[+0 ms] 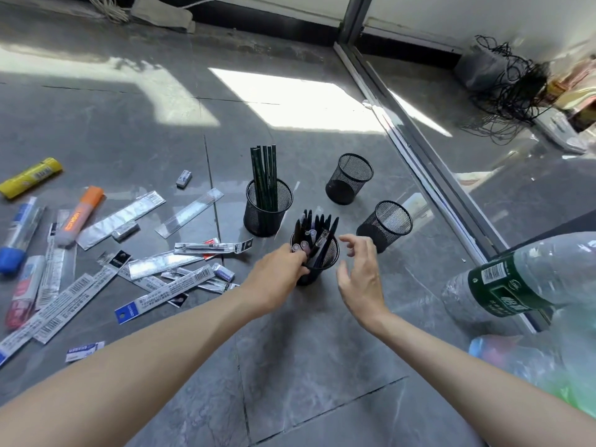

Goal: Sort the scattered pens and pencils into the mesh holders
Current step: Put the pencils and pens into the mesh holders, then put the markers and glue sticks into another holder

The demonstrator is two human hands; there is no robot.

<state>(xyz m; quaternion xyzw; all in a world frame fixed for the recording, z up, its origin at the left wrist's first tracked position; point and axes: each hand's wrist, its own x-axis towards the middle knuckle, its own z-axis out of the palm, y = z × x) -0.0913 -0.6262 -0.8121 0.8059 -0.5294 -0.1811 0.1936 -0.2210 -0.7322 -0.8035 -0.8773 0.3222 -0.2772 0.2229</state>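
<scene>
Left grip (pixel 277 275) clasps pen holder (pixel 322 264); sunlit grey tile floor (pixel 306 350).

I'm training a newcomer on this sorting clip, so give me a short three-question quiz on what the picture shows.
1. True or false: the pencil holder lies tipped on its side.
2. How many mesh holders are empty? A) one B) two C) three
3. Fill in: the left hand grips the front holder, which is full of ____, while the right hand hovers open beside it.
Key: 1 false, it stands upright; 2 B, the far holder and the right holder; 3 pens.
</scene>
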